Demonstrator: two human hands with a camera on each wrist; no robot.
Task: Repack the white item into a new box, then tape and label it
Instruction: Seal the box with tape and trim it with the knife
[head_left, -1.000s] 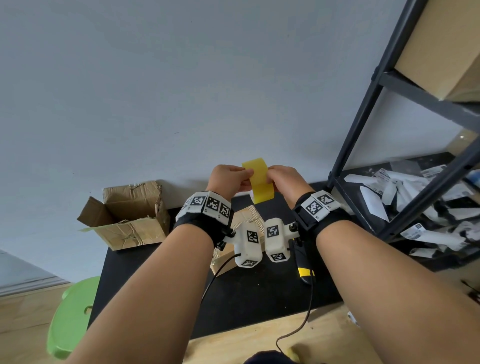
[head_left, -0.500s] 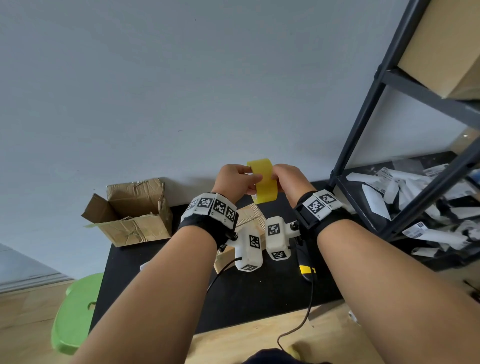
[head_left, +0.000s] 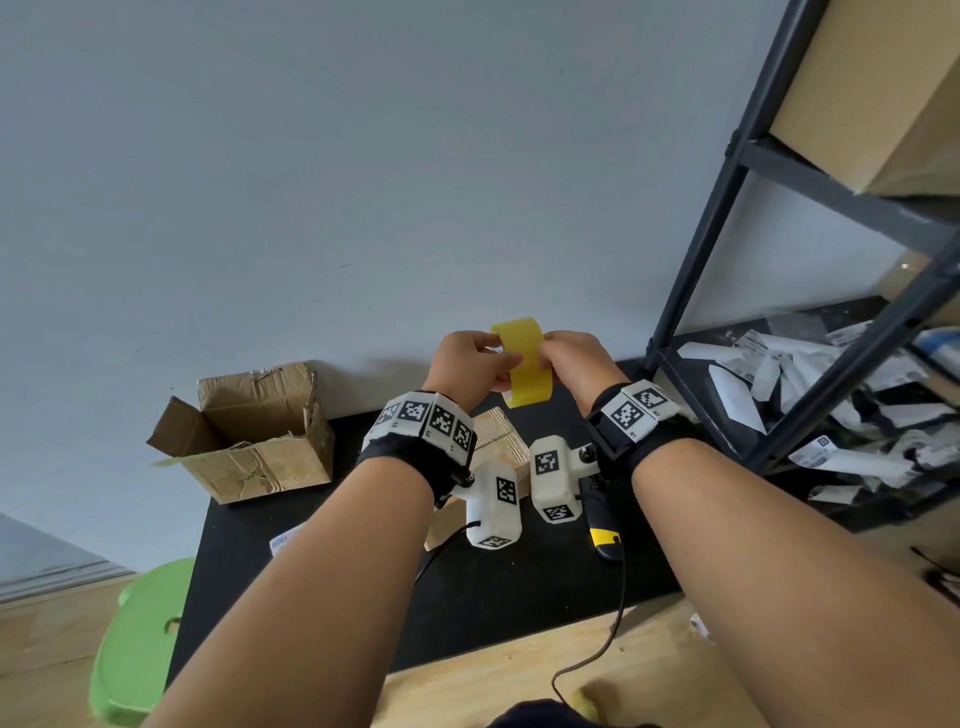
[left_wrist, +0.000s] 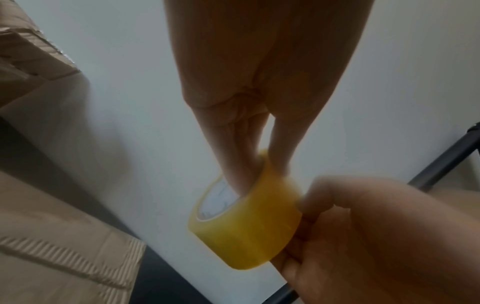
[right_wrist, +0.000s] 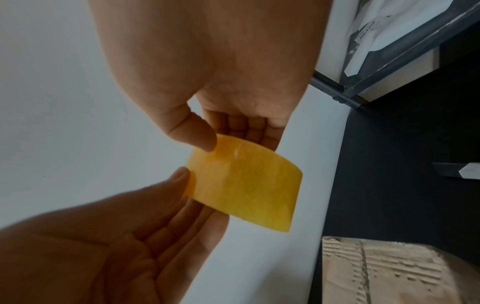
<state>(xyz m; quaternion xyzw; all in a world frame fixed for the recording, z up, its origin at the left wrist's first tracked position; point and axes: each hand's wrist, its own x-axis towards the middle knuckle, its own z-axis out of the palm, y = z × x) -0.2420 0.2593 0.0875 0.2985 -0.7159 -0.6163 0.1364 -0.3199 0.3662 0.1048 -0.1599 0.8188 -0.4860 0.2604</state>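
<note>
Right now you hold the yellow tape roll (head_left: 523, 364) up in the air with both hands, above the back of the black table (head_left: 519, 587) and in front of the pale wall. Your left hand (head_left: 470, 366) has its fingers (left_wrist: 241, 164) pushed into the roll's white core and its thumb on the outer face, so the roll is pinched between them. Your right hand (head_left: 574, 364) grips the other side, thumb (right_wrist: 192, 131) on the edge of the tape and the fingers curled behind it (whether a loose end is lifted cannot be told).

Below your wrists a closed corrugated box (head_left: 498, 436) sits on the table, mostly hidden by the wrist cameras; the white item is not in sight. An opened, worn cardboard box (head_left: 260, 441) stands at the table's back left, well apart. A black and yellow tool (head_left: 605, 535) lies just right of the closed box. At your right stands a dark metal shelf (head_left: 696, 260) holding white packets (head_left: 748, 389). A green stool (head_left: 135, 649) sits left of the table.
</note>
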